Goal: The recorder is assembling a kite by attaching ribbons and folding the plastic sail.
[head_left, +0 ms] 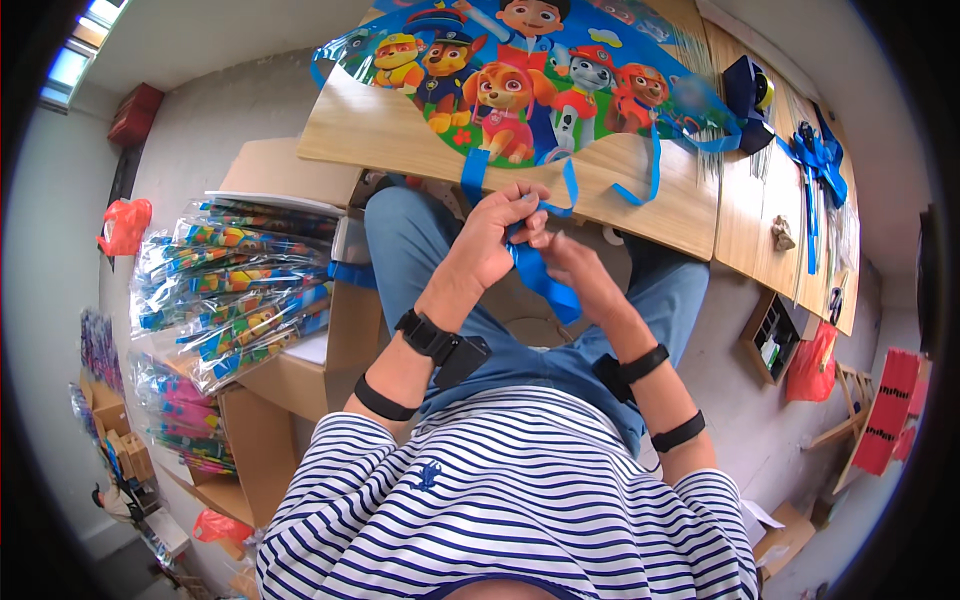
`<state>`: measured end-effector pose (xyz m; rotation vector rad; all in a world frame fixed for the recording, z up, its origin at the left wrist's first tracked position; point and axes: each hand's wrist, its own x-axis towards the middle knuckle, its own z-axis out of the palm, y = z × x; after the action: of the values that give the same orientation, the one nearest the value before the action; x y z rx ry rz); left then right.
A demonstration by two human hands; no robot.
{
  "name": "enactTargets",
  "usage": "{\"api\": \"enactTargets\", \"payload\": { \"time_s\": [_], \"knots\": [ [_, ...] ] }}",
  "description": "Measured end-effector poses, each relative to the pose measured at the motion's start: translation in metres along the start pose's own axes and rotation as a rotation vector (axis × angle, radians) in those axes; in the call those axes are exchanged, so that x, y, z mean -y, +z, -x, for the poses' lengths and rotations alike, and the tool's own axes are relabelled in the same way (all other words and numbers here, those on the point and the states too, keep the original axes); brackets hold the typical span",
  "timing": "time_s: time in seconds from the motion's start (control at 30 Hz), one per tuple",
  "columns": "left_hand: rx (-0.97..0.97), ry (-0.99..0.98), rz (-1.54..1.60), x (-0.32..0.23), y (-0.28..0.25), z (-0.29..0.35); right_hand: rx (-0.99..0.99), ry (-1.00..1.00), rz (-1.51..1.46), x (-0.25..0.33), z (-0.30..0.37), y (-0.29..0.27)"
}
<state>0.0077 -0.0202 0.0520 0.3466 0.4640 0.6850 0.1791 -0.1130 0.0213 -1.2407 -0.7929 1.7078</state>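
Observation:
My left hand [492, 238] is closed in a pinch around a blue ribbon [545, 283], held over my lap just in front of the table edge. The ribbon's lower part hangs down between my two hands. Right beside it is my right hand [588, 285], fingers bent toward the ribbon; they are blurred, and whether they grip it is unclear. Ahead on the table lies a shiny printed sheet [500, 110] with cartoon dogs and a child figure. Blue ribbon strips trail from its near edge, one [474, 178] beside my left hand and another [650, 175] curling farther right.
A light wooden table [350, 130] spans ahead. To its right stand a dark blue tape dispenser [748, 100], a bundle of blue ribbon [822, 165], thin rods and scissors [835, 305]. At left, a cardboard box [350, 350] stands by plastic-wrapped colourful bundles [235, 285]. A red bag [812, 365] hangs right.

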Motion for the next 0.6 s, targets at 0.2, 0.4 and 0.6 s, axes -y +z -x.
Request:
{"api": "enactTargets", "payload": {
  "time_s": [0.2,0.4,0.6],
  "knots": [
    [0.127,-0.060,0.032,-0.002,-0.007,0.020,0.006,-0.240,-0.485,0.031,-0.024,0.014],
    [-0.309,0.132,-0.701,-0.010,-0.019,0.029,-0.080,-0.323,-0.207,0.038,-0.024,0.037],
    [-0.246,0.227,-0.564,-0.023,-0.025,0.011,-0.142,-0.170,-0.009,0.009,-0.031,0.057]
  ]
}}
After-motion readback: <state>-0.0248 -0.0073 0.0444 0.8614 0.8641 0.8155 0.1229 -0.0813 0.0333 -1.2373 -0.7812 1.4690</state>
